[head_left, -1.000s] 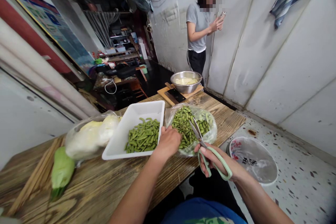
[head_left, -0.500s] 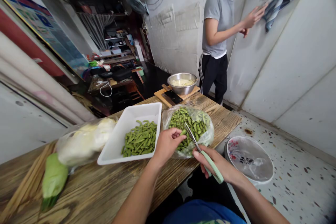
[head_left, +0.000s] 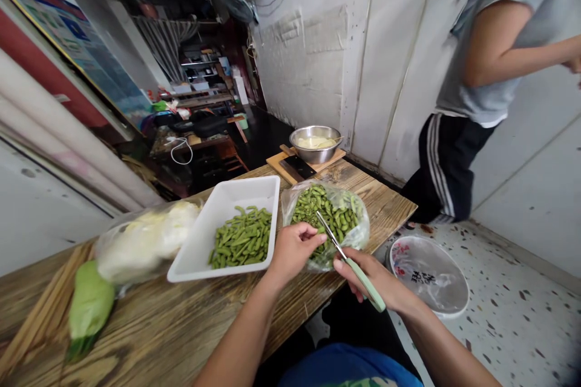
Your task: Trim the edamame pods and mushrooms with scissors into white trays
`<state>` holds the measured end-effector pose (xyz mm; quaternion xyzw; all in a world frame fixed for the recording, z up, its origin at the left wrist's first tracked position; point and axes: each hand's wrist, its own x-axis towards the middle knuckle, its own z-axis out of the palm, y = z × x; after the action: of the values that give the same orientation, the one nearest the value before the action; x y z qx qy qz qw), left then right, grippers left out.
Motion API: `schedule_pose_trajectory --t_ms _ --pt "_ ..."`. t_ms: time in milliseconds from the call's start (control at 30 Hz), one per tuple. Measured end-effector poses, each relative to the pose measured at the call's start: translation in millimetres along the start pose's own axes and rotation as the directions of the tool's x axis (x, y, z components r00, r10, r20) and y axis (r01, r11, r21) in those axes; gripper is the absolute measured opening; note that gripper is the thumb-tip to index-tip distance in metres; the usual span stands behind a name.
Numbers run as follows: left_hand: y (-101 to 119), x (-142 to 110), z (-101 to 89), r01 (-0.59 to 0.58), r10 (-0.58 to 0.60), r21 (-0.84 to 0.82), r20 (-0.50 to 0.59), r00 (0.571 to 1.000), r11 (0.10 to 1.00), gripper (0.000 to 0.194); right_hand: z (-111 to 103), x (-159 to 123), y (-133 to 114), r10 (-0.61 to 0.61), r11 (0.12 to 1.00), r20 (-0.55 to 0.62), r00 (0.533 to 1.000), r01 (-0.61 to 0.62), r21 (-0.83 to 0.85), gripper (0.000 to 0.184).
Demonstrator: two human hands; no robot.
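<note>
My right hand (head_left: 370, 275) grips the light green handles of a pair of scissors (head_left: 338, 246), whose blades look closed or nearly so. The blade tips lie close to the fingertips of my left hand (head_left: 293, 251), which pinches a green edamame pod (head_left: 322, 231). Under both hands is a clear plastic bag (head_left: 363, 231), open at the top and full of edamame pods (head_left: 342, 216). Just left of it a white plastic tray (head_left: 190, 260) holds a pile of edamame pods (head_left: 242, 239).
Left on the wooden table (head_left: 181, 326) lie a bagged pale vegetable (head_left: 140, 248), a green squash (head_left: 91, 302) and wooden strips (head_left: 43, 320). Behind stand a cleaver (head_left: 297, 167), a cutting board (head_left: 276, 163) and a steel bowl (head_left: 316, 150). A lined bin (head_left: 429, 275) stands right; a person (head_left: 494, 72) is nearby.
The scissors' handles have come together and the blades have closed near the pod in my left hand. The other person has moved to the right and closer.
</note>
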<state>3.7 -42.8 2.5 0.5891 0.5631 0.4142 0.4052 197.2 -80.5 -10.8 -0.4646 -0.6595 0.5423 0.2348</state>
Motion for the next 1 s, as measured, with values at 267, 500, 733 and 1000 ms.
schedule_pose_trajectory --t_ms 267,500,733,1000 --pt "-9.9 0.1 1.0 0.035 -0.033 -0.053 0.029 0.999 0.998 0.023 -0.6 3.0 5.4 0.077 0.997 0.002 0.997 -0.077 -0.028 0.049" --pt "-10.4 3.5 2.1 0.196 -0.222 -0.407 -0.017 0.975 0.892 0.035 4.5 6.1 4.4 0.068 0.993 0.007 0.998 -0.068 0.099 0.055" --pt "-5.5 1.9 7.6 0.108 -0.225 -0.642 -0.103 0.969 0.759 0.044 6.4 0.7 0.5 0.102 0.986 0.054 0.993 -0.108 0.127 0.065" --pt "-12.4 -3.5 19.6 0.048 -0.2 -0.578 -0.201 0.959 0.815 0.036 9.9 5.7 -2.2 0.091 0.986 0.068 0.994 -0.1 0.135 0.07"
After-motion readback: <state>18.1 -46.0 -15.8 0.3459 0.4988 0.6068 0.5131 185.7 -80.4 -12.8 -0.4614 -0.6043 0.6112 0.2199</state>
